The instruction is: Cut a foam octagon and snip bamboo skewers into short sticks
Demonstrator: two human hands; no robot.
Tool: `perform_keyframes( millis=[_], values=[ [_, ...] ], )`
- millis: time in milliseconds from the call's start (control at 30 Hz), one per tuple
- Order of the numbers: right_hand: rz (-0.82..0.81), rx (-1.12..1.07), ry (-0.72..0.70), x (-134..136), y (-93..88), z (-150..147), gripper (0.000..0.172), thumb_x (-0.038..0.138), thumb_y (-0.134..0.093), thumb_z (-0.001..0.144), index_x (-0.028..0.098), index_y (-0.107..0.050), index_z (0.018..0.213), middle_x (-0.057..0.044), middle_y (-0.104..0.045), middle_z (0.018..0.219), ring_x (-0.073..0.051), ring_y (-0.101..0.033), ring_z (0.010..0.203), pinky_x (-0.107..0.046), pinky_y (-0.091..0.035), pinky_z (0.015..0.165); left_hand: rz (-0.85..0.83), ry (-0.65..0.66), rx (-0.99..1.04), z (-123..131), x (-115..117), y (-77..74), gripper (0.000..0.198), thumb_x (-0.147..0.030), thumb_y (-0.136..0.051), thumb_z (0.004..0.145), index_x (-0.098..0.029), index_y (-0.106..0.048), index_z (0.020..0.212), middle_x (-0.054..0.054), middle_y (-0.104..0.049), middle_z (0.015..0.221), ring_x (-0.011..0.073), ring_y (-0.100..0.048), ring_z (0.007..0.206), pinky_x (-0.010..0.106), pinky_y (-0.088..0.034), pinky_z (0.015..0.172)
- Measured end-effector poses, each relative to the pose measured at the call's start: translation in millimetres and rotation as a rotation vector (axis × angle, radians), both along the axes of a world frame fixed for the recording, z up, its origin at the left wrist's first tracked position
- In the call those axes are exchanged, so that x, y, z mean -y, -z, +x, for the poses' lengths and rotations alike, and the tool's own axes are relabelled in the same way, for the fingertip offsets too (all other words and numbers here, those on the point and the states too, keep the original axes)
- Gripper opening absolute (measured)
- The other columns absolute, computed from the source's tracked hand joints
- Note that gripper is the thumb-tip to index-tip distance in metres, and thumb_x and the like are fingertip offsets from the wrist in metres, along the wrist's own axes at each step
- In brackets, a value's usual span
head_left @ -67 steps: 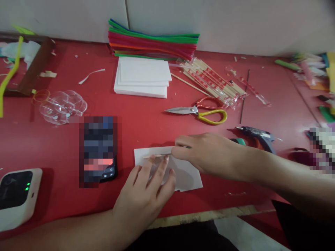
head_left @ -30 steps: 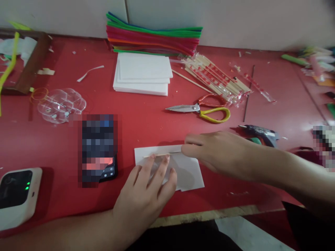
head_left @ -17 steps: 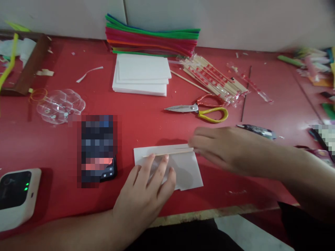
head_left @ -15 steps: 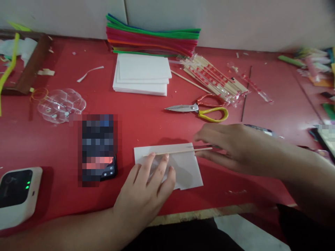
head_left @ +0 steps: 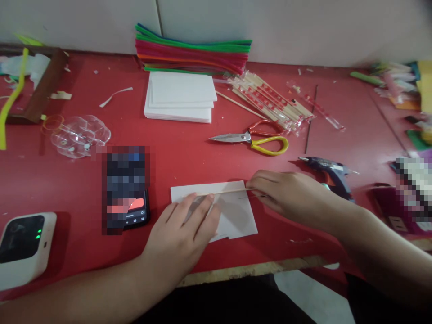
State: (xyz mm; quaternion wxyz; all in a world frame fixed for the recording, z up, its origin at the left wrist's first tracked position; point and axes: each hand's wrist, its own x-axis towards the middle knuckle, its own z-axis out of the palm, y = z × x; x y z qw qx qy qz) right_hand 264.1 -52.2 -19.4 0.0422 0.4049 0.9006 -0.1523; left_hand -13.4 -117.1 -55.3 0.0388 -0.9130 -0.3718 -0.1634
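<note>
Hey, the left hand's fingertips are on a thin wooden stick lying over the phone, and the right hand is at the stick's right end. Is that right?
Not quite: the head view shows the stick lying over the white card, not the phone. The left hand and right hand are as you said.

2 bare forearms [head_left: 111, 283], bare left hand [head_left: 180, 231], bare right hand [head_left: 288, 189], black clothing [head_left: 216, 301] below

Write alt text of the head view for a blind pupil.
A person's left hand lies on a thin stick and white paper, the right hand at the stick's right end. Scissors, a phone and glue gun lie on a red table.
</note>
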Motion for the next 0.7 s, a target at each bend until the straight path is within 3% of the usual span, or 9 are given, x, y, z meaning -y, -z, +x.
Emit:
perform_keyframes(
  millis=[133, 267, 467, 600, 700],
  values=[
    [-0.027, 0.045, 0.009, -0.7, -1.0, -2.5, 0.019, 0.016, -0.049, 0.093, 0.019, -0.066, 0.099, -0.005, -0.069, 0.091, -0.016, -0.062, 0.073, -0.026, -0.038, 0.061, -0.118, -0.002, 0.056, -5.3, -7.7, -5.8, 0.045, -0.036, -0.057, 0.098, -0.007, -0.054, 0.132, 0.016, -0.066, 0.132, 0.0302, -0.066, 0.112, 0.044, -0.058, 0.082],
    [-0.034, 0.025, 0.064, -0.7, 0.0, 2.7, 0.019, 0.02, -0.047, 0.094, 0.02, -0.065, 0.099, -0.006, -0.069, 0.093, -0.018, -0.064, 0.076, -0.028, -0.041, 0.064, -0.191, -0.051, 0.068, -9.6, -14.7, -15.6, 0.066, -0.05, -0.059, 0.094, -0.002, -0.046, 0.137, 0.026, -0.055, 0.142, 0.0377, -0.056, 0.126, 0.053, -0.053, 0.097],
    [0.046, 0.002, 0.224, 2.0, 7.9, 31.7, 0.018, 0.027, -0.045, 0.094, 0.021, -0.063, 0.094, -0.005, -0.068, 0.089, -0.021, -0.065, 0.079, -0.033, -0.045, 0.068, -0.342, 0.026, -0.04, -21.8, -16.6, -26.8, 0.049, -0.046, -0.076, 0.078, -0.011, -0.058, 0.107, 0.03, -0.045, 0.148, 0.0448, -0.042, 0.138, 0.058, -0.047, 0.105],
    [0.036, -0.002, 0.263, 4.7, 8.0, 36.0, 0.016, 0.027, -0.048, 0.093, 0.02, -0.062, 0.095, -0.006, -0.068, 0.09, -0.021, -0.066, 0.08, -0.033, -0.046, 0.07, -0.354, 0.009, -0.103, -23.6, -14.5, -24.1, 0.044, -0.037, -0.082, 0.07, -0.013, -0.059, 0.1, 0.03, -0.046, 0.147, 0.0462, -0.049, 0.132, 0.059, -0.049, 0.1],
    [-0.013, 0.036, 0.289, 3.9, 2.5, 26.6, 0.017, 0.023, -0.046, 0.094, 0.018, -0.062, 0.094, -0.009, -0.069, 0.092, -0.021, -0.066, 0.081, -0.034, -0.046, 0.07, -0.307, -0.054, -0.111, -19.2, -15.2, -20.0, 0.048, -0.042, -0.083, 0.07, -0.012, -0.061, 0.099, 0.033, -0.052, 0.139, 0.0477, -0.056, 0.122, 0.06, -0.052, 0.093]
  ],
)
